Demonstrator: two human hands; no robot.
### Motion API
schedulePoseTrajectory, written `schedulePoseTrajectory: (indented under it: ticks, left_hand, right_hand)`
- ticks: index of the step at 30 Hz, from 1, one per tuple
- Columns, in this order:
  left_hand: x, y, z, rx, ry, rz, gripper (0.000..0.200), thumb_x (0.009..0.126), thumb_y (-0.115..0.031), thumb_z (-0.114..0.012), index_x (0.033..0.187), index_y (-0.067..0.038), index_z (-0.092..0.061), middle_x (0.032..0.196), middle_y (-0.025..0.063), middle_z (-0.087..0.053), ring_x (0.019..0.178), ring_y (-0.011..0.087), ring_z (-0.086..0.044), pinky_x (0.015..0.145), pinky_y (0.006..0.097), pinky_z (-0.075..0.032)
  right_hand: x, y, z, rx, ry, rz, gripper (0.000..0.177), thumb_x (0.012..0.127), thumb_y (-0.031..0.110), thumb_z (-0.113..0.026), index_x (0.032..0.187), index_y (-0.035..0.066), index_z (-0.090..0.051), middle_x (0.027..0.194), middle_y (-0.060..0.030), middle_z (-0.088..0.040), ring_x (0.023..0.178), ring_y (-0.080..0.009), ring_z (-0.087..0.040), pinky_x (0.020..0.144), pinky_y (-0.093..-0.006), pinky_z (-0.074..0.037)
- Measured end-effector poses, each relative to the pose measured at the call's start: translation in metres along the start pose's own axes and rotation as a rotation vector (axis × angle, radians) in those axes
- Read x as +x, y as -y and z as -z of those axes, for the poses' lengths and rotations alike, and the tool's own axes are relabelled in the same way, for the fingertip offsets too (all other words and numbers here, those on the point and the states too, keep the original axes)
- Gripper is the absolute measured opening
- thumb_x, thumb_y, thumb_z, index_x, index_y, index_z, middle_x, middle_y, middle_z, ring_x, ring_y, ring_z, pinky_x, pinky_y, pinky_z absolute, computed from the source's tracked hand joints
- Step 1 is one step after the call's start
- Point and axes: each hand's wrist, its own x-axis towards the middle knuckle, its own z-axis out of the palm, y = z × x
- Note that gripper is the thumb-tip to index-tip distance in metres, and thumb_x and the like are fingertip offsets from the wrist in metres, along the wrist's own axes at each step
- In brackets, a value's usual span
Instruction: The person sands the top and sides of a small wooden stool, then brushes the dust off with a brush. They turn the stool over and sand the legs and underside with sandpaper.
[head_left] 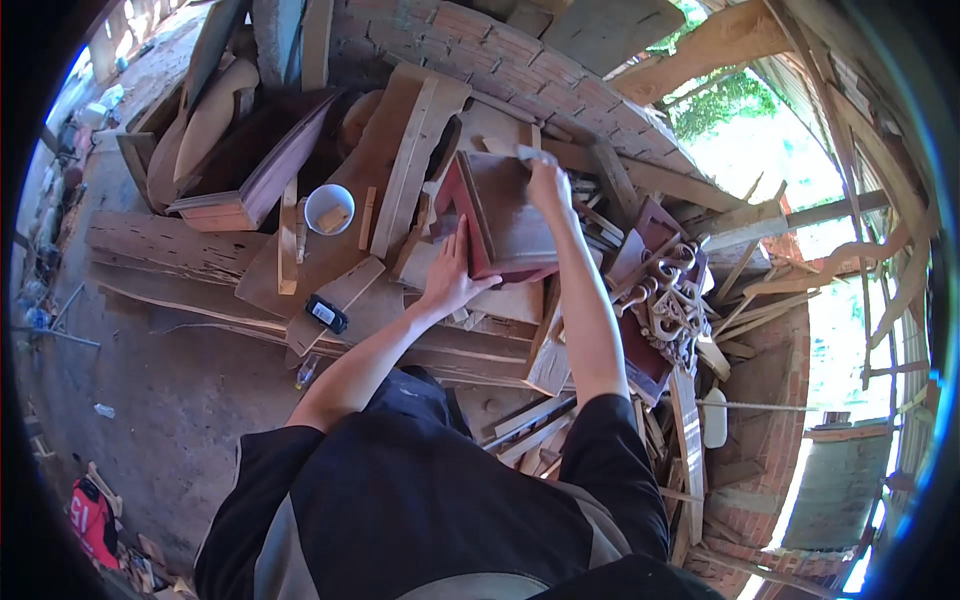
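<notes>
A reddish-brown wooden box [512,200] rests tilted on the pile of boards in front of me, its broad brown face turned up. My left hand [452,280] lies against its red side, fingers stretched along the panel and thumb spread toward the lower edge. At the box's upper right corner, my right hand [549,187] is closed on a pale grey folded sheet [536,155], held against the brown face near the edge. The sheet's material is too small to make out.
Left of the box stand a white bucket [329,210] with wood pieces inside and a dark device [326,313] on a board. A long wooden case [255,180] lies farther left. Carved scrollwork [672,290] is at right, and a brick wall [520,60] rises behind.
</notes>
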Motion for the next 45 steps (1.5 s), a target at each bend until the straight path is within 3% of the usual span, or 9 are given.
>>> schedulePoseTrajectory:
  ticks: [8,10,11,22,28,32,35,42,45]
  left_hand:
    - [0.000,-0.001,0.002,-0.008,0.007,0.025,0.129,0.067,-0.046,-0.089,0.155,0.010,-0.012,0.133,0.0282,-0.050,0.119,0.0425,-0.054,0.098,0.0461,-0.049]
    - [-0.001,-0.001,0.000,-0.013,0.022,0.058,0.128,0.068,-0.045,-0.088,0.155,0.010,-0.012,0.135,0.0284,-0.049,0.119,0.0425,-0.053,0.099,0.0456,-0.048]
    - [-0.004,-0.001,-0.001,-0.012,0.023,0.058,0.128,0.068,-0.045,-0.088,0.155,0.010,-0.012,0.135,0.0284,-0.049,0.119,0.0425,-0.053,0.099,0.0456,-0.048]
    - [-0.001,0.000,0.000,-0.022,0.003,0.014,0.127,0.068,-0.044,-0.089,0.155,0.010,-0.013,0.143,0.0270,-0.045,0.121,0.0414,-0.053,0.099,0.0456,-0.049]
    - [0.001,-0.001,-0.003,-0.004,0.002,0.042,0.126,0.068,-0.043,-0.089,0.154,0.010,-0.014,0.140,0.0281,-0.047,0.120,0.0418,-0.054,0.099,0.0454,-0.049]
    - [0.001,0.001,-0.001,-0.026,-0.039,-0.028,0.126,0.067,-0.042,-0.089,0.154,0.011,-0.014,0.135,0.0270,-0.050,0.118,0.0421,-0.054,0.098,0.0449,-0.049]
    - [-0.002,-0.002,0.002,-0.050,-0.007,0.017,0.127,0.067,-0.041,-0.089,0.154,0.011,-0.013,0.132,0.0280,-0.052,0.117,0.0422,-0.055,0.098,0.0444,-0.049]
    - [0.002,0.005,-0.001,-0.021,-0.065,-0.046,0.127,0.067,-0.042,-0.089,0.155,0.010,-0.012,0.125,0.0273,-0.055,0.114,0.0425,-0.056,0.096,0.0445,-0.049]
    - [-0.003,0.001,0.001,-0.043,-0.026,-0.012,0.128,0.067,-0.042,-0.090,0.155,0.009,-0.012,0.128,0.0288,-0.053,0.115,0.0430,-0.056,0.095,0.0442,-0.050]
  right_hand:
    - [0.001,-0.021,0.004,-0.020,0.020,0.029,0.045,0.089,0.001,-0.049,0.129,0.013,-0.065,0.114,-0.0231,-0.069,0.103,-0.0430,-0.068,0.091,-0.0512,-0.054]
    - [-0.003,-0.001,-0.002,-0.267,-0.299,0.404,0.041,0.088,0.001,-0.050,0.125,0.006,-0.067,0.119,-0.0240,-0.068,0.111,-0.0421,-0.065,0.096,-0.0487,-0.052]
    - [-0.005,0.014,0.012,0.120,0.088,0.296,0.042,0.086,-0.001,-0.049,0.123,0.003,-0.068,0.122,-0.0243,-0.066,0.120,-0.0398,-0.061,0.103,-0.0448,-0.048]
    - [-0.010,0.035,0.021,0.430,0.000,0.390,0.041,0.084,-0.002,-0.052,0.119,0.009,-0.071,0.115,-0.0213,-0.070,0.109,-0.0406,-0.066,0.097,-0.0456,-0.051]
    - [0.005,-0.006,-0.008,0.130,-0.077,0.029,0.035,0.082,0.003,-0.057,0.113,0.005,-0.073,0.112,-0.0219,-0.071,0.108,-0.0375,-0.067,0.096,-0.0467,-0.052]
    - [-0.033,0.055,0.003,0.498,-0.139,0.616,0.042,0.083,-0.003,-0.051,0.120,0.007,-0.070,0.118,-0.0171,-0.070,0.111,-0.0387,-0.066,0.099,-0.0474,-0.050]
    - [-0.014,0.016,0.007,0.441,-0.024,0.109,0.043,0.083,-0.005,-0.049,0.119,0.006,-0.070,0.119,-0.0160,-0.070,0.115,-0.0387,-0.064,0.101,-0.0461,-0.049]
    - [-0.026,0.054,0.004,0.497,-0.025,0.413,0.042,0.084,-0.002,-0.051,0.119,0.008,-0.071,0.124,-0.0189,-0.067,0.113,-0.0383,-0.065,0.099,-0.0446,-0.051]
    - [-0.013,0.018,0.002,0.397,0.013,0.068,0.039,0.089,-0.001,-0.050,0.119,0.009,-0.071,0.119,-0.0177,-0.070,0.111,-0.0377,-0.066,0.097,-0.0434,-0.052]
